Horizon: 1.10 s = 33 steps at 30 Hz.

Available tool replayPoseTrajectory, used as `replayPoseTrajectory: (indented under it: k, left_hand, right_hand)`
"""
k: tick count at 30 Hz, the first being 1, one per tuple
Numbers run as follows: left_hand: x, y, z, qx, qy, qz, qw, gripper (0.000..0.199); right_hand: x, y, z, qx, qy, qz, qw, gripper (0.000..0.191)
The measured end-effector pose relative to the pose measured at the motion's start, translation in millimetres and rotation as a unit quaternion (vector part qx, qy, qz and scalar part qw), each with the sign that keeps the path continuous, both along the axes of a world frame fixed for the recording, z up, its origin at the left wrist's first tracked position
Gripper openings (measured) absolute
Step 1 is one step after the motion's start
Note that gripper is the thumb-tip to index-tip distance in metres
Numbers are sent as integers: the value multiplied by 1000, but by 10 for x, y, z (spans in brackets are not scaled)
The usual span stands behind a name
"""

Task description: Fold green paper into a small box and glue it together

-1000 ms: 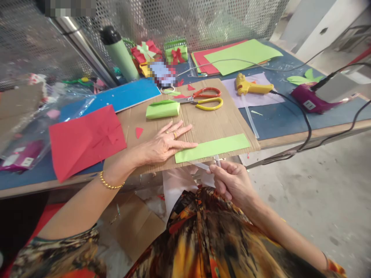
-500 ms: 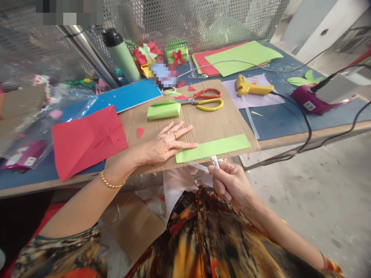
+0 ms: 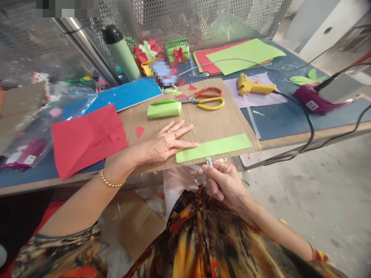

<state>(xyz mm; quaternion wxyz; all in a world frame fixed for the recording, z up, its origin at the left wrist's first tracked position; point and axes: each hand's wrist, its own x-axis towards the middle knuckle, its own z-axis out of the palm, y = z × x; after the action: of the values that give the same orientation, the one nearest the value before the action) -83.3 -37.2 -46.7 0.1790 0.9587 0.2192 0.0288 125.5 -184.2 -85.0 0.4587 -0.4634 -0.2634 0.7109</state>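
Note:
A light green paper strip (image 3: 217, 147) lies flat along the front edge of a cardboard sheet (image 3: 211, 121). My left hand (image 3: 165, 144) rests on the cardboard with its fingers spread, the index fingertip pressing the strip's left end. Just below the strip's front edge, my right hand (image 3: 222, 179) pinches a translucent white strip (image 3: 209, 161) that looks like tape; part of it trails left under the cardboard's edge. Beyond my left hand sits a folded green paper piece (image 3: 164, 110). Orange-and-yellow-handled scissors (image 3: 210, 99) lie to its right, blades pointing left.
A yellow glue gun (image 3: 255, 85) rests on pale paper, its cord running right to a purple-and-white box (image 3: 311, 99). A red paper envelope shape (image 3: 89, 139) lies at left. Behind stand a green bottle (image 3: 121, 54) and stacked coloured sheets (image 3: 246, 54).
My right hand has shifted slightly left along the green strip's front edge with the translucent strip in its pinch. My left hand has stayed in place.

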Motion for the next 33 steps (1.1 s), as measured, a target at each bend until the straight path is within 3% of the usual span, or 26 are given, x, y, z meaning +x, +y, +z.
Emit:
replayPoseTrajectory:
  k: [4, 9, 14, 19, 25, 28, 33]
  left_hand:
    - [0, 3, 6, -3, 4, -4, 1000, 55]
    - [5, 6, 16, -14, 6, 1, 1000, 52]
    - [-5, -7, 12, -7, -16, 4, 1000, 47]
    - [-36, -38, 17, 16, -48, 44, 998, 45]
    - [-2, -123, 13, 116, -89, 92, 985, 38]
    - [127, -269, -13, 164, -120, 62, 977, 38]
    - [372, -517, -129, 213, -114, -14, 970, 40]
  right_hand:
    - [-54, 16, -32, 8, 18, 11, 1000, 44]
    - [136, -171, -33, 11, -12, 112, 994, 45]
    - [546, -254, 83, 131, -83, 20, 988, 40]
    - [796, 165, 257, 203, -157, -78, 964, 42]
    - [928, 612, 421, 233, -201, -65, 949, 46]
    - [980, 734, 498, 274, -301, -62, 911, 38]
    - [1165, 1193, 626, 390, -464, -90, 790, 30]
